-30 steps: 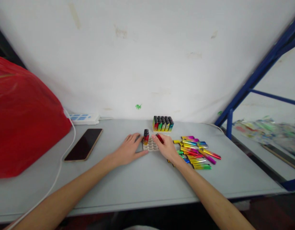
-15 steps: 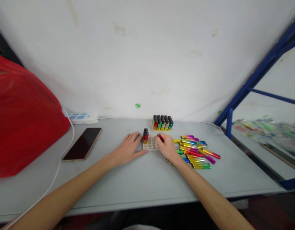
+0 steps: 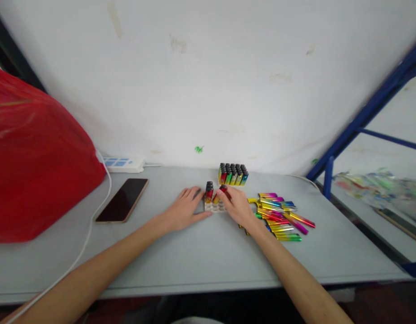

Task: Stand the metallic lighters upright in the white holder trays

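Note:
A pale tray with rows of round holes (image 3: 215,208) lies on the grey table between my hands. Several red-and-black lighters (image 3: 209,193) stand upright at its left end. My right hand (image 3: 240,206) pinches a red and yellow lighter (image 3: 216,198), tilted, over the tray. My left hand (image 3: 185,209) rests at the tray's left side, fingers spread, with thumb near its front left corner. To the right of my right hand, loose shiny lighters (image 3: 282,216) lie in a pile. Behind the tray stands a filled block of upright lighters (image 3: 232,174).
At left are a dark-screened phone (image 3: 123,201), a white power strip (image 3: 123,164) and a big red bag (image 3: 42,166). A white cable (image 3: 89,225) runs over the table and my left forearm. Blue metal framing (image 3: 350,130) rises at right; a wall stands behind.
My right hand has brought the lighter into clearer view over the tray, its lower end slanting down to the left. My left hand stays beside the tray. The camera view has shifted slightly.

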Demonstrator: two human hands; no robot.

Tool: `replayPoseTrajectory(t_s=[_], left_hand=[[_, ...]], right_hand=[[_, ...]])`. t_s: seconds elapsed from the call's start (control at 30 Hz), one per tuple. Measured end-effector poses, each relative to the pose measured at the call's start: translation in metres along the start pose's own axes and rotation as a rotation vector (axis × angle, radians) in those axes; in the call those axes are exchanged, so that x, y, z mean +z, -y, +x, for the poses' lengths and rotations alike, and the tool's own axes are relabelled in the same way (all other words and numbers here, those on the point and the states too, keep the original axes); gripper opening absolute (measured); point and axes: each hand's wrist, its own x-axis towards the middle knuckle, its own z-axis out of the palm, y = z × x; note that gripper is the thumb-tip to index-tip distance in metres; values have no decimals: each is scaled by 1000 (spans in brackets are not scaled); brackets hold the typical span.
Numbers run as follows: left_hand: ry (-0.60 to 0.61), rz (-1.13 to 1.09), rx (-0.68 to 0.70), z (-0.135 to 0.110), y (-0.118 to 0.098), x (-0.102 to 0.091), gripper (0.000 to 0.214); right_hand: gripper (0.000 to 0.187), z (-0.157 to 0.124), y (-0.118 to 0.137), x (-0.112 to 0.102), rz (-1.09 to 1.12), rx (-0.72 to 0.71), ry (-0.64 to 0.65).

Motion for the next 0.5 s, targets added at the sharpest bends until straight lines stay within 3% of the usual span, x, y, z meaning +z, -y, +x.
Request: replayPoseTrajectory(t_s=[0.23,0.5], left_hand=[[12,-1,1,0,-2,-2,69],[6,-13,13,1,-3,-3,69]], right_hand=[[30,-2,1,1,52,-36,194],[25,-1,13,2,-257,-113,257]])
